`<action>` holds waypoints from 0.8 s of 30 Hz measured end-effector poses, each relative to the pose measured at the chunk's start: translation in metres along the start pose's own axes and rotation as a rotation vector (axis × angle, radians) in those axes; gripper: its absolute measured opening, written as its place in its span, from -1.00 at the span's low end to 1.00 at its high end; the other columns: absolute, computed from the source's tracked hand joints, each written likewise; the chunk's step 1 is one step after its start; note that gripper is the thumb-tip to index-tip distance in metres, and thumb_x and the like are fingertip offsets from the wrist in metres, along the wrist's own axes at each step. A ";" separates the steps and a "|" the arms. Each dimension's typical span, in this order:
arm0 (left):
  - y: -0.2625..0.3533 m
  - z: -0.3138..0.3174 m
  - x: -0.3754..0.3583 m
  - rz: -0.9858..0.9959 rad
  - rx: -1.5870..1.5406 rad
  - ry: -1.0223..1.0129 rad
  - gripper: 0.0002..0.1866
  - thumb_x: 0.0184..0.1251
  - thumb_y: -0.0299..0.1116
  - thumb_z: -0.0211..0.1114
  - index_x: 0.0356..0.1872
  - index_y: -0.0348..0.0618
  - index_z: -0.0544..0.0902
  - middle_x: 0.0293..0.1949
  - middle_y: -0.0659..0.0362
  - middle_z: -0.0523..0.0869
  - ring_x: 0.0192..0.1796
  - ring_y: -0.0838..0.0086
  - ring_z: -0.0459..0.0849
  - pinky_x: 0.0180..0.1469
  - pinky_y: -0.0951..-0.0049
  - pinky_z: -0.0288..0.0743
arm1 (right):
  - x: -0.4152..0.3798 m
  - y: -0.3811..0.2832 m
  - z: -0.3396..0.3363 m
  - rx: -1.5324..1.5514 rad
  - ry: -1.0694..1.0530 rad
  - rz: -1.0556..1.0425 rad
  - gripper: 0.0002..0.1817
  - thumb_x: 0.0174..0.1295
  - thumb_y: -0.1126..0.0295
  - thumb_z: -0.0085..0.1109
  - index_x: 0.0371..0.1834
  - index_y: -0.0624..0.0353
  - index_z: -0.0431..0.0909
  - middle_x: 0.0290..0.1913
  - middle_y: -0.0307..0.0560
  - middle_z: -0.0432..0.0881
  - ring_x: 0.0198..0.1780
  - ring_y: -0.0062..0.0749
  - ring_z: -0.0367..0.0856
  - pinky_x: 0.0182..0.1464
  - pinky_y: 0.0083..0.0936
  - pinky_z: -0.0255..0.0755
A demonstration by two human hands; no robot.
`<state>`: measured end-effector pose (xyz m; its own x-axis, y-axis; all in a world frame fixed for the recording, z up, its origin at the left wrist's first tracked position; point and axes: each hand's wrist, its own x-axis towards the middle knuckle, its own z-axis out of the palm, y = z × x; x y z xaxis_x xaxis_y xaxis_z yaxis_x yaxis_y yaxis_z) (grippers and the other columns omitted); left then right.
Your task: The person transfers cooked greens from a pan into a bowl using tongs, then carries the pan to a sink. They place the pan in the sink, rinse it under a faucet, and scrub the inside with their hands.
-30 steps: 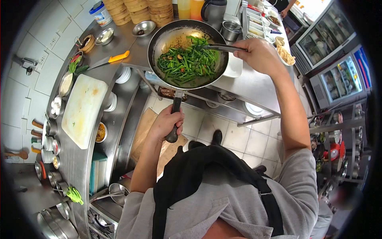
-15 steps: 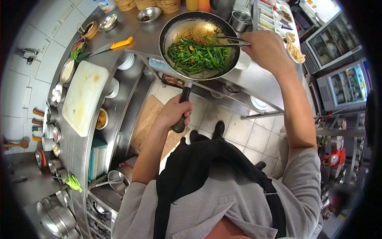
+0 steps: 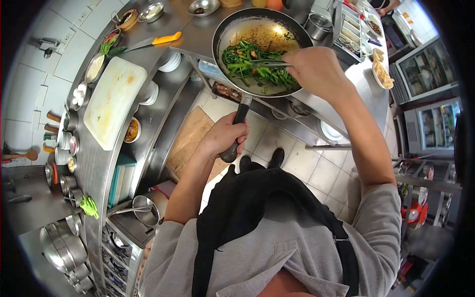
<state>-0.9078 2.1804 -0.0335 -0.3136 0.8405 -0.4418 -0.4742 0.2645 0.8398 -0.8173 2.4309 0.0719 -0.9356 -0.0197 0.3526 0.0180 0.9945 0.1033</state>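
Note:
A dark-rimmed frying pan is tilted over the front edge of the steel counter, its handle pointing down toward my body. My left hand is wrapped round the pan's black handle. Cooked leafy greens with small brown pieces lie in the lower half of the pan, and brownish liquid shows above them. In my right hand are metal tongs, whose tips are among the greens.
On the left counter are a white cutting board, a yellow-handled knife and several bowls. Metal bowls stand behind the pan. At right are a seasoning tray and a dish of pale food. Another person's hand shows at top right.
The tongs have moved down and left into the greens, which sit bunched lower in the pan. More of the pan's bottom shows. The whole view has shifted slightly.

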 end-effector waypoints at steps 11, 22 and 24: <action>0.000 0.000 0.001 0.004 0.005 -0.013 -0.84 0.30 -0.44 0.22 -0.22 -0.18 0.40 -0.61 0.26 0.41 -0.70 0.52 0.43 -0.64 0.46 0.34 | 0.022 0.012 0.008 0.033 -0.130 0.038 -0.83 0.14 0.30 0.24 -0.34 0.14 0.72 -0.40 0.02 0.70 -0.23 -0.02 0.71 -0.15 -0.12 0.57; 0.011 0.000 0.020 0.027 -0.045 0.021 -0.88 0.29 -0.45 0.19 -0.28 -0.18 0.42 -0.61 0.28 0.40 -0.69 0.55 0.39 -0.61 0.50 0.31 | -0.001 0.091 -0.075 0.216 -0.033 0.358 -0.71 0.29 0.32 0.27 0.01 0.21 0.69 -0.40 -0.10 0.72 -0.37 -0.46 0.62 -0.19 -0.44 0.47; 0.011 -0.005 0.021 0.030 -0.033 0.002 -0.88 0.30 -0.45 0.20 -0.26 -0.18 0.42 -0.61 0.28 0.40 -0.69 0.54 0.41 -0.60 0.50 0.31 | -0.010 0.122 -0.082 0.332 -0.062 0.394 -0.70 0.31 0.32 0.26 0.03 0.26 0.68 -0.40 -0.17 0.70 -0.37 -0.52 0.57 -0.19 -0.48 0.45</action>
<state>-0.9239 2.1988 -0.0354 -0.3295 0.8471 -0.4170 -0.4911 0.2234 0.8420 -0.7769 2.5443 0.1571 -0.8998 0.3587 0.2484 0.2695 0.9046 -0.3302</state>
